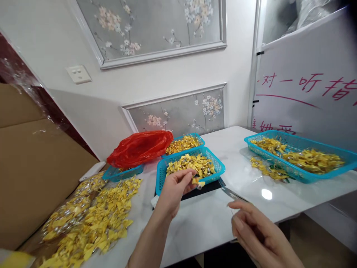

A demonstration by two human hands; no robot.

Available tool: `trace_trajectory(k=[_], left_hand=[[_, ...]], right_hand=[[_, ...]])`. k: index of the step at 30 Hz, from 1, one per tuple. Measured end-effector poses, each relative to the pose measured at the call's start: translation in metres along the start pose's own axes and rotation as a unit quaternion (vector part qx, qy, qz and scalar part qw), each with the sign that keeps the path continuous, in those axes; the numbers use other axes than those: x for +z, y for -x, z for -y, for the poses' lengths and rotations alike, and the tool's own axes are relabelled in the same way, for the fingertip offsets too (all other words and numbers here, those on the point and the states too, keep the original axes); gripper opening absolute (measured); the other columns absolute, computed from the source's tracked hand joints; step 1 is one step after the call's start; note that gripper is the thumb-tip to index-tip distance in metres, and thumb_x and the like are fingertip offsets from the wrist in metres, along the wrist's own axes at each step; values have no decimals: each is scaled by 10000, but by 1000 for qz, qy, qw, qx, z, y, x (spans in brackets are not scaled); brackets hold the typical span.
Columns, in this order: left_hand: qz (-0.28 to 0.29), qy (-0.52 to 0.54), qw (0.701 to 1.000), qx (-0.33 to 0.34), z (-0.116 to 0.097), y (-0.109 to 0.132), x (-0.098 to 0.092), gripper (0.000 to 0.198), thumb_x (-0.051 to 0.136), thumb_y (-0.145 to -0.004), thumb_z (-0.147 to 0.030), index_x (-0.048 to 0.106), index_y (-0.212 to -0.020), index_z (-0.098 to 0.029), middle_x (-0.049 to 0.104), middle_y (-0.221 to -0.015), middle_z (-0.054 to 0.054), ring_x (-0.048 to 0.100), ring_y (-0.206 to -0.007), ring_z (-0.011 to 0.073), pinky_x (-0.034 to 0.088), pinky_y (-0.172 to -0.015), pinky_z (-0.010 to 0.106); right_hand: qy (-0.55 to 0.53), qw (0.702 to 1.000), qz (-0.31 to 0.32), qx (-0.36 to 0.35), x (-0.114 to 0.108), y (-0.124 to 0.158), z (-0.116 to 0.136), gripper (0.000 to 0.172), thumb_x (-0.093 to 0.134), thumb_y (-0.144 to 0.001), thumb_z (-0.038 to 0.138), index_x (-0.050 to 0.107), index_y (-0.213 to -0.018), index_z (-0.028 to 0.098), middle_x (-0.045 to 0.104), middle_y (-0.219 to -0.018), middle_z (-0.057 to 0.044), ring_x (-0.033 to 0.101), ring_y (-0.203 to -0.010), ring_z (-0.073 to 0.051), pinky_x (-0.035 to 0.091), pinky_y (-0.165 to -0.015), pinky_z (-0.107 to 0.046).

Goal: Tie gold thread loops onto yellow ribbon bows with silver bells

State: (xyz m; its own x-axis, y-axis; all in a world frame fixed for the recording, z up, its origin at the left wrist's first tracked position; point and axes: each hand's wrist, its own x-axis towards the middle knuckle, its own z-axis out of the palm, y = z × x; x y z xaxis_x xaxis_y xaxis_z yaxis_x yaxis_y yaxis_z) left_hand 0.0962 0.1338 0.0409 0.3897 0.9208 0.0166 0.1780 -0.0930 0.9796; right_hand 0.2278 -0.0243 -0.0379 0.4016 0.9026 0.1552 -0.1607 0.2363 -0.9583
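Observation:
My left hand (178, 190) is closed in a pinch on a small yellow ribbon bow (197, 182) with a silvery bead, in front of the middle basket. That blue plastic basket (160, 178) holds a heap of similar yellow bows (192, 163). My right hand (256, 230) is curled above the table's near edge, its thumb against the fingers and the index finger reaching forward. A thin line shows at its fingertips; what it is, I cannot make out. Just beyond these fingers lies a slim metal tool (232, 193), perhaps scissors, partly hidden by the hand.
A long blue basket (297, 175) with yellow bows stands at the right, more bows (267, 169) beside it. Behind the middle basket are another basket (202, 139) and a red plastic bag (139, 149). Loose bows (100, 219) cover the table's left side, near a cardboard box (36, 167).

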Motion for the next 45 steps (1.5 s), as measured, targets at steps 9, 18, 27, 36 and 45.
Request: trace_trajectory(k=[9,18,27,36,45], left_hand=[[30,93,990,-104,0,97,-14,303,716,-836,-383,766,-1019,-147,785,-837,74,721,-740,168,568,-645,232],[84,-28,992,-93,5,116,-25,353,539,-936,-419,743,-1058,-159,732,-832,39,516,-393,20,361,-385,130],[44,68,997,-10,33,149,-33,412,640,-894,-382,607,-1304,-361,739,-1005,33,701,-784,165,565,-648,237],[-26,-177,968,173,24,160,-37,606,736,-686,-6,687,-1148,-396,760,-933,-48,658,-716,138,544,-693,180],[-81,-176,975,112,21,164,-29,328,659,-739,-133,739,-938,-381,779,-826,-57,667,-663,161,530,-674,227]], right_hand=[[193,959,126,-166,18,-1,10,144,508,-985,321,621,-1031,244,596,-873,-18,591,-698,-131,473,-591,-197],[199,951,198,-127,47,9,8,219,544,-966,315,674,-817,221,578,-802,-20,546,-665,-126,406,-587,-237],[-108,977,165,86,55,16,-15,242,654,-916,422,663,-828,197,525,-760,-1,487,-670,-120,405,-610,-224],[-147,948,224,170,60,24,-21,277,665,-903,452,646,-835,184,489,-709,10,327,-593,-95,273,-539,-219],[-209,942,148,217,70,33,-4,335,754,-810,496,654,-775,179,437,-648,23,240,-570,-83,173,-528,-226]])
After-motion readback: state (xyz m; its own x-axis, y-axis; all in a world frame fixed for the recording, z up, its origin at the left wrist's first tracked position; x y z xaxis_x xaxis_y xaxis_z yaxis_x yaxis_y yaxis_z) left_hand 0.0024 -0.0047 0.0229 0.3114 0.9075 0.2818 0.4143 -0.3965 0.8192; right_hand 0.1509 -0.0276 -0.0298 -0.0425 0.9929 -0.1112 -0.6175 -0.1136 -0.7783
